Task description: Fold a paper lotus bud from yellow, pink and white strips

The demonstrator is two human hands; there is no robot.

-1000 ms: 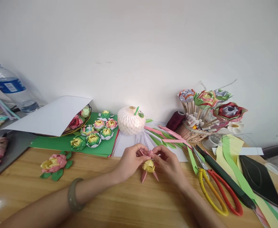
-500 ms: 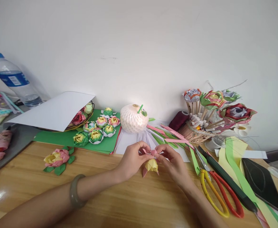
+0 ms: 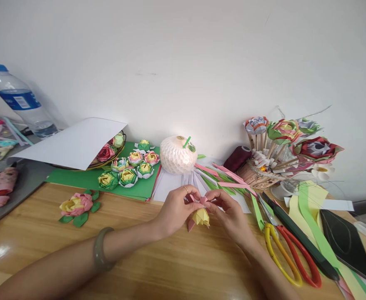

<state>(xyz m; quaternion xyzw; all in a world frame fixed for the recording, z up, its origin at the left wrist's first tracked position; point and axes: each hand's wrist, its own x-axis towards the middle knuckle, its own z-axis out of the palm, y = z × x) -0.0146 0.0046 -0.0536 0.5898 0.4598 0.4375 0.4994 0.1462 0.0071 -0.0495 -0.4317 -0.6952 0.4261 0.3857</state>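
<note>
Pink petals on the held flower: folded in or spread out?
At least one is spread: a pink petal juts out, lower left of the yellow centre. The others, partly hidden: cannot tell.

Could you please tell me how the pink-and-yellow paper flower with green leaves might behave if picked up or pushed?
The paper flower is probably light for its size, being folded paper. Its thin, outspread green leaves may bend or crease if pinched. Pushed, it would likely slide rather than roll, since the leaves splay out beside it on a smooth-looking tabletop.
</note>
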